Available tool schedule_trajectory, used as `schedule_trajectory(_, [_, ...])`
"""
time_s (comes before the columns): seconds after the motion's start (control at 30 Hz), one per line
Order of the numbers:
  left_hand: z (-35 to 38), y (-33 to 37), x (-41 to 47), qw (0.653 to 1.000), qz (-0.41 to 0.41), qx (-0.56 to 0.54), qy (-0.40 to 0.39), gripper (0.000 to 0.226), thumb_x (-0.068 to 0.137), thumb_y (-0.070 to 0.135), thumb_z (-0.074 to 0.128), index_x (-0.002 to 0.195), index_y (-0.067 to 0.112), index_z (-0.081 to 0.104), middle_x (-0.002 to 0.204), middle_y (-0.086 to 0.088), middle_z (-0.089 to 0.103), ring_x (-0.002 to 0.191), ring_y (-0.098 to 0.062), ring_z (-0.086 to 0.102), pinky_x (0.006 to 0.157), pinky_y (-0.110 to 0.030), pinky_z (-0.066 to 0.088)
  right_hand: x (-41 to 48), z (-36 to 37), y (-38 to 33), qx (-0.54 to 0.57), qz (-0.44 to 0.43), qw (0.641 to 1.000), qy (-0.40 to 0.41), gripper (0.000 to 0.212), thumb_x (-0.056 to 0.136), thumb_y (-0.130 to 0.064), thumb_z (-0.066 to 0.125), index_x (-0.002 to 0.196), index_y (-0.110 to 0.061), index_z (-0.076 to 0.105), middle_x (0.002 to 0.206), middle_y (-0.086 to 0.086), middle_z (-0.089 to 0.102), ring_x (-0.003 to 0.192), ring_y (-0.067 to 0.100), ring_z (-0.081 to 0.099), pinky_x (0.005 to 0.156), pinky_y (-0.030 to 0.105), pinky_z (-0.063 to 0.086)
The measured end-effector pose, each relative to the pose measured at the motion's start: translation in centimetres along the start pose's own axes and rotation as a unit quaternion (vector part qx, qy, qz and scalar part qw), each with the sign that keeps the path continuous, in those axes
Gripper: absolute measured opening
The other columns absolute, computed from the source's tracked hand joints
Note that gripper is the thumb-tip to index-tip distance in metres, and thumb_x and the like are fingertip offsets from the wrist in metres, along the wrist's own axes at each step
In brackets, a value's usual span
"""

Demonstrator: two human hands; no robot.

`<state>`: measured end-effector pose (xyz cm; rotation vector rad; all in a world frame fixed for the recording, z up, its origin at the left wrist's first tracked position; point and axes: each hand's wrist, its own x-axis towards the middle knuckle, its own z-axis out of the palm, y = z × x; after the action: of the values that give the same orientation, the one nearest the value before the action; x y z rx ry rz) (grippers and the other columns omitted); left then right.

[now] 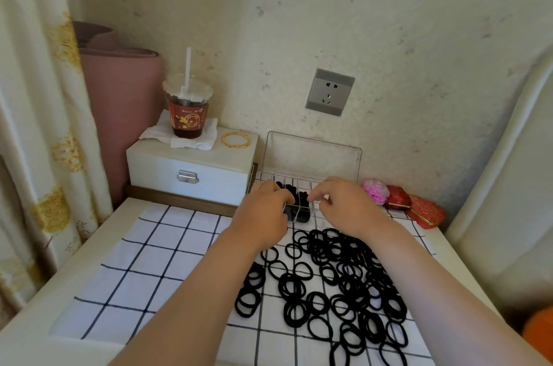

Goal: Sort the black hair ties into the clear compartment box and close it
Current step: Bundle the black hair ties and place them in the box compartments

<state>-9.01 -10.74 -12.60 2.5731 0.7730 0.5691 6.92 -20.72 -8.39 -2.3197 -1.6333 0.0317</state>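
one drink cup [188,114] stands at left on a white case [191,162]. left hand [263,211] curls fingers into the clear compartment box [312,157], lid up, some black hair ties [300,216] inside; right hand [344,207] curls at its edge; whether they grip anything i cannot tell. most ties lie loose before it on checked cloth [149,246].

My one camera rides on my head, facing forward and down at the table [33,332] from close above. The table's near edge drops below the frame, its far edge meets the wall [299,21] by the socket [329,92], and the wide lens bows both sides.
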Motion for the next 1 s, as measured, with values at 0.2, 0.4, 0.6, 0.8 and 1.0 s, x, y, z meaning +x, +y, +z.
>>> schedule_trajectory(0.2, [1.1,2.4,-1.0,0.995,0.026,-0.012,-0.092,0.030,0.096,0.015,0.052,0.116,0.030,0.069,0.119,0.007,0.062,0.105,-0.013,0.061,0.089,-0.028,0.050,-3.4,1.3,0.5,-0.077,0.016,0.993,-0.090,0.027,0.092,-0.022,0.057,0.111,-0.033,0.073,0.109,-0.010,0.071,0.103,0.014,0.065,0.088,0.034,0.054])
schedule_trajectory(0.4, [2.6,2.5,-1.2,0.987,0.037,0.063,-0.141,0.037,0.095,0.026,0.057,0.132,0.028,0.061,0.125,0.000,0.057,0.117,-0.020,0.053,0.095,-0.040,0.049,-4.0,2.4,0.8,-0.137,0.031,0.980,-0.142,0.034,0.086,-0.037,0.058,0.117,-0.028,0.070,0.105,-0.006,0.056,0.098,0.021,0.061,0.075,0.031,0.048])
schedule_trajectory(0.6, [2.3,1.9,-1.0,0.980,0.004,0.095,-0.173,0.029,0.095,0.029,0.058,0.122,0.029,0.068,0.124,0.001,0.059,0.112,-0.019,0.057,0.094,-0.038,0.051,-3.6,3.1,1.0,-0.157,0.048,0.974,-0.158,0.033,0.090,-0.038,0.060,0.115,-0.019,0.070,0.117,0.003,0.056,0.103,0.026,0.061,0.081,0.036,0.051])
schedule_trajectory(0.8, [2.3,1.1,-0.8,0.984,-0.029,0.062,-0.162,0.032,0.096,0.019,0.054,0.124,0.029,0.067,0.131,0.004,0.061,0.117,-0.017,0.058,0.102,-0.035,0.049,-3.4,2.8,0.9,-0.141,0.016,0.977,-0.159,0.023,0.086,-0.025,0.063,0.064,-0.017,0.058,0.071,-0.004,0.044,0.075,0.024,0.055,0.056,0.027,0.038])
schedule_trajectory(1.0, [1.9,2.3,-0.9,0.983,-0.044,-0.142,-0.110,0.039,0.093,0.021,0.058,0.131,0.028,0.057,0.124,0.012,0.061,0.107,-0.004,0.056,0.091,-0.018,0.041,-3.6,2.1,1.4,0.014,0.037,0.987,-0.157,0.018,0.081,-0.034,0.064,0.076,-0.017,0.069,0.079,0.005,0.069,0.072,0.019,0.063,0.062,0.030,0.049])
